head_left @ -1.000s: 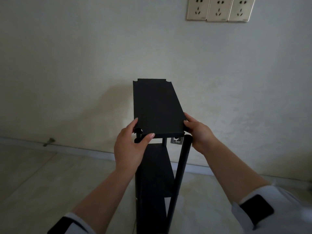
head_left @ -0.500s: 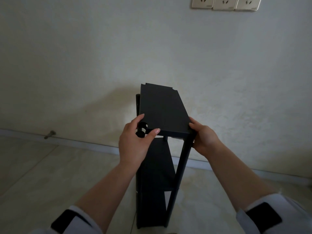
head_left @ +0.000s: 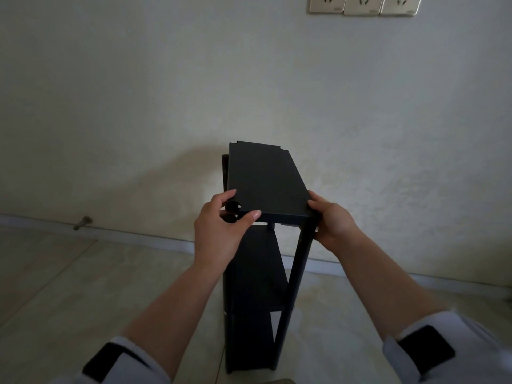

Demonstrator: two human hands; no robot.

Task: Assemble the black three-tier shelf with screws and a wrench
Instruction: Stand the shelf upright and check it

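The black three-tier shelf stands upright on the floor against the wall. Its top panel [head_left: 266,181] lies flat on the posts, with a notched corner at the near left where a round post top [head_left: 232,207] shows. My left hand [head_left: 219,231] grips that near left corner, thumb and forefinger curled round the post top. At the near right corner my right hand [head_left: 332,223] holds the panel edge and the top of the right front post [head_left: 296,273]. The middle tier [head_left: 257,261] and lower tier sit below. No screws or wrench show.
A pale wall rises behind the shelf, with three sockets [head_left: 363,5] at the top. A skirting line runs along the tiled floor [head_left: 83,286]. A small door stopper [head_left: 81,222] sticks out of the wall at the left.
The top panel has dropped down onto the posts and sits flush at the near right corner. My left hand has closed round the near left post top.
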